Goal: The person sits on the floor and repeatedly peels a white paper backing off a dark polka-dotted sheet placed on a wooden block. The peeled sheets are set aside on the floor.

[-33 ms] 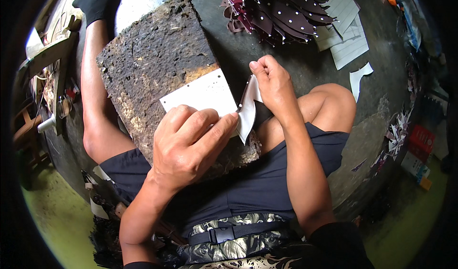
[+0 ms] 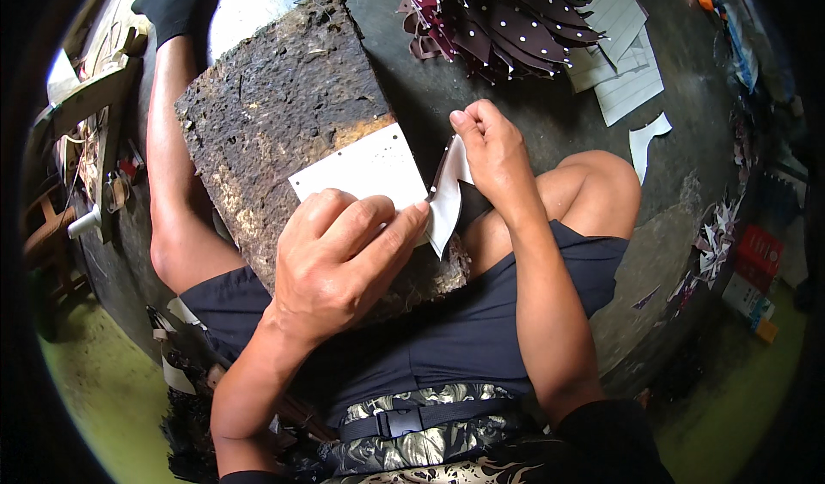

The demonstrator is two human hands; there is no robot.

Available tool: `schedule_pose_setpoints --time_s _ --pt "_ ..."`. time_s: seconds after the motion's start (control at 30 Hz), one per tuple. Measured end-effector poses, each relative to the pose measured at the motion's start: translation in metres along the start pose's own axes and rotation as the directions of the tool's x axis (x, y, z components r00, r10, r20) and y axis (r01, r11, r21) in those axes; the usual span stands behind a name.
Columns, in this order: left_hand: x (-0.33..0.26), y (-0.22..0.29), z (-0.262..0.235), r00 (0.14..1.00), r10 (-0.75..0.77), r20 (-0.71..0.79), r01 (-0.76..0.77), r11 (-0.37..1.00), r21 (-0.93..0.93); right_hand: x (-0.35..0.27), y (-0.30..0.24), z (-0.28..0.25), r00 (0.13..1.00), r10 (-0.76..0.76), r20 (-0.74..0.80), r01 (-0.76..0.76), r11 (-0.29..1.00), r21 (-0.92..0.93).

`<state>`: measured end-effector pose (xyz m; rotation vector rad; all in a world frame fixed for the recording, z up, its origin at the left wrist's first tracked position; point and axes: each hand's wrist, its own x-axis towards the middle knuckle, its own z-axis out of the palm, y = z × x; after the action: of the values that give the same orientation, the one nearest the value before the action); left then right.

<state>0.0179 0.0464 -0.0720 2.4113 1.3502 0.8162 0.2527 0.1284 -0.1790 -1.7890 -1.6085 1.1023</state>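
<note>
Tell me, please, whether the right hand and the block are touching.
Apart: the head view shows the right hand to the right of the block, with dark floor visible between them.

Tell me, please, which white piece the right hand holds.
The curved, dark-edged piece; the straight-edged sheet lies on the block, the notched scrap on the floor.

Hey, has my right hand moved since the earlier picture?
No, not visibly: the right hand sits in the same spot, left of the curved white scrap, with no noticeable shift either way.
</note>
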Motion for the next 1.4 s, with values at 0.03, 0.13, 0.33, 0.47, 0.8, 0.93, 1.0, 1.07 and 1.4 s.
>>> schedule_pose_setpoints --time_s 0.03,0.13,0.33,0.47,0.8,0.93,1.0,1.07,1.4 --pt "0.0 0.001 -0.001 1.0 0.002 0.016 -0.002 1.0 0.013 0.0 0.001 -0.001 1.0 -0.006 -0.014 0.006 1.0 -0.026" --pt "0.0 0.006 -0.005 0.996 -0.023 0.083 0.019 0.998 0.052 0.001 0.003 -0.005 0.996 -0.021 -0.087 0.009 0.991 -0.133" --pt "0.006 0.015 -0.004 0.989 -0.114 0.089 0.108 0.992 0.068 0.001 0.001 -0.049 0.924 -0.053 -0.379 -0.004 0.989 -0.15" --pt "0.007 0.045 0.002 0.956 -0.285 0.071 0.293 0.919 -0.265 -0.02 -0.02 -0.086 0.963 0.042 -0.267 0.108 0.845 0.523" --pt "-0.004 0.113 -0.065 0.996 -0.005 0.091 0.077 0.576 -0.814 -0.012 -0.067 -0.168 0.811 -0.057 -0.582 0.365 0.827 0.427" --pt "-0.006 0.149 -0.089 0.898 0.068 -0.435 -0.418 0.443 -0.793 0.036 -0.118 -0.21 0.371 -0.468 -0.802 0.676 0.728 -0.112" --pt "-0.01 0.145 -0.111 0.858 0.239 -0.456 -0.509 0.526 -0.682 0.065 -0.138 -0.203 0.24 -0.609 -0.756 0.723 0.632 -0.28" --pt "-0.014 0.142 -0.129 0.853 0.242 -0.462 -0.509 0.583 -0.633 0.089 -0.141 -0.179 0.225 -0.724 -0.652 0.756 0.552 -0.353" --pt "-0.17 0.047 -0.181 0.682 -0.731 0.014 0.643 0.592 -0.485 -0.03 -0.046 -0.029 0.643 -0.763 -0.061 0.69 0.612 -0.386"
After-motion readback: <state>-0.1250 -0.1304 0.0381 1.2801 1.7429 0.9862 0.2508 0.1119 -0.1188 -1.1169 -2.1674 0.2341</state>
